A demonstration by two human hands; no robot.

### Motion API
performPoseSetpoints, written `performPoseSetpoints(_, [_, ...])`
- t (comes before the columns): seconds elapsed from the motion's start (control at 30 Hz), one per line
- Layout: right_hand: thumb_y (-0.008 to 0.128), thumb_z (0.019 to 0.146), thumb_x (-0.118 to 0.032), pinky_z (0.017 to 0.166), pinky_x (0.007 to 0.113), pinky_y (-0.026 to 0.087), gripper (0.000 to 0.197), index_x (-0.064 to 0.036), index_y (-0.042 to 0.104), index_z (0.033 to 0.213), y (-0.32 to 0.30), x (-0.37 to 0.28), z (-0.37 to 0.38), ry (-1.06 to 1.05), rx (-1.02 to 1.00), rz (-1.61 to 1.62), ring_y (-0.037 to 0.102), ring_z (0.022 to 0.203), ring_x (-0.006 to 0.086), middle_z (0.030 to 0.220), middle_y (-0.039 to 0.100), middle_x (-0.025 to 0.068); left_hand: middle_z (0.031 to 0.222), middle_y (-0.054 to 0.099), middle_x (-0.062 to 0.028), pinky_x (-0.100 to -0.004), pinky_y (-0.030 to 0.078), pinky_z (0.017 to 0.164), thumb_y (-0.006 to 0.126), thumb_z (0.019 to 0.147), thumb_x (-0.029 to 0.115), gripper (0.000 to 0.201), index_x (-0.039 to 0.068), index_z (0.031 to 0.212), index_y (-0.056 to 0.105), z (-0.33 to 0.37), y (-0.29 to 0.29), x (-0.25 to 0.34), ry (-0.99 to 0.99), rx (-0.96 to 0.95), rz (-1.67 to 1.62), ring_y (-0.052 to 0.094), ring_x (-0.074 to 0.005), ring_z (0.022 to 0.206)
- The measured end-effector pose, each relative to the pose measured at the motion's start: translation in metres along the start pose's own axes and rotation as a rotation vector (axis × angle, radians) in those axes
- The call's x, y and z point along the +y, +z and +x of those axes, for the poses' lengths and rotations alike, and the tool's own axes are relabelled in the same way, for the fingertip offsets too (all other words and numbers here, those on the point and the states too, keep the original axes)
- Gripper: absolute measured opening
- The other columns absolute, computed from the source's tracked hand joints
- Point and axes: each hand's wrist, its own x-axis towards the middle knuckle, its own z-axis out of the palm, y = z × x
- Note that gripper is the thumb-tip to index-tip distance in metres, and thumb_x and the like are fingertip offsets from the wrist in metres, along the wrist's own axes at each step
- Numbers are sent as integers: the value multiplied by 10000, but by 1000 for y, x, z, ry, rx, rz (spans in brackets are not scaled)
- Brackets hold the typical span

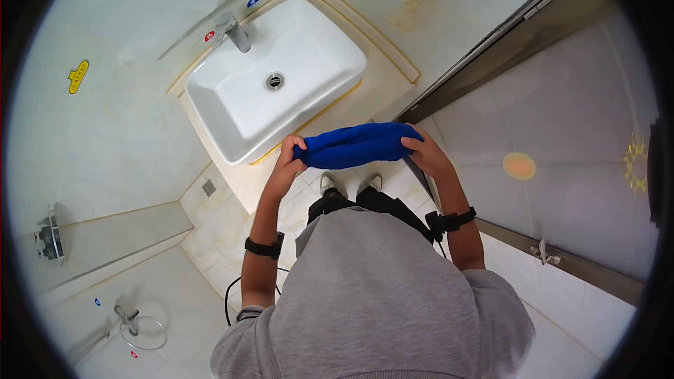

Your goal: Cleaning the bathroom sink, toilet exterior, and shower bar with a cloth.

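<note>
A folded blue cloth [358, 146], which looks like a towel, is stretched sideways between my two hands, in front of my body. My left hand [286, 156] is closed round its left end, fingers curled over the fabric. At the other end my right hand [423, 150] grips it, thumb on top; part of its fingers is hidden behind the cloth. Just beyond the cloth is a white washbasin [232, 116] with a drain [274, 81] in its bottom. A metal tap [233, 33] stands at the basin's far left rim. The cloth appears apart from the basin.
The basin sits on a pale counter [390, 91]. To the right stands a frosted door [477, 133] with a brown frame and a handle [545, 253]. A shower fitting [128, 316] is on the lower-left wall. My feet stand on tiled floor [298, 203]. A black cable [227, 302] hangs by my left arm.
</note>
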Motion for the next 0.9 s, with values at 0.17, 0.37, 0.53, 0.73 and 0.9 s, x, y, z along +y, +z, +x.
performPoseSetpoints(0.17, [652, 822, -118, 899, 302, 438, 408, -16, 500, 1187, -8, -3, 16, 33, -181, 195, 557, 999, 160, 1083, 583, 66, 960, 382, -13, -224, 290, 885, 484, 714, 58, 243, 120, 940, 419, -19, 2, 9, -92, 127, -231, 376, -137, 967])
performPoseSetpoints(0.37, [653, 767, -83, 859, 307, 447, 424, -58, 499, 1162, -27, 34, 117, 23, -78, -203, 546, 973, 160, 1039, 567, 53, 1010, 519, -127, -381, 391, 880, 516, 705, -73, 279, 37, 961, 539, -14, -4, -7, 276, 570, 892, 492, -268, 944])
performPoseSetpoints(0.53, [646, 781, -154, 993, 539, 330, 502, -59, 470, 1241, 36, 105, 145, -537, 463, -1491, 419, 1203, 370, 1323, 420, 191, 1198, 528, -178, -471, 400, 932, 615, 718, 42, 381, 51, 1098, 595, -5, -4, -105, 158, 424, 1158, 486, -365, 1135])
performPoseSetpoints(0.73, [621, 832, -423, 1109, 565, 167, 666, -224, 379, 1420, 37, 144, 134, -528, -62, -1825, 116, 1409, 401, 1519, 201, 152, 1473, 310, -166, -511, 202, 1109, 667, 771, 304, 707, 113, 1397, 401, 20, 35, -144, 69, 267, 1303, 255, -361, 1371])
performPoseSetpoints(0.9, [581, 857, -457, 1100, 577, 177, 624, -228, 396, 1407, -41, 90, 152, -458, 33, -1923, 136, 1395, 432, 1516, 209, 163, 1501, 256, -163, -516, 183, 1111, 601, 835, 324, 670, 118, 1424, 358, 89, 75, -141, 178, 93, 1142, 222, -364, 1383])
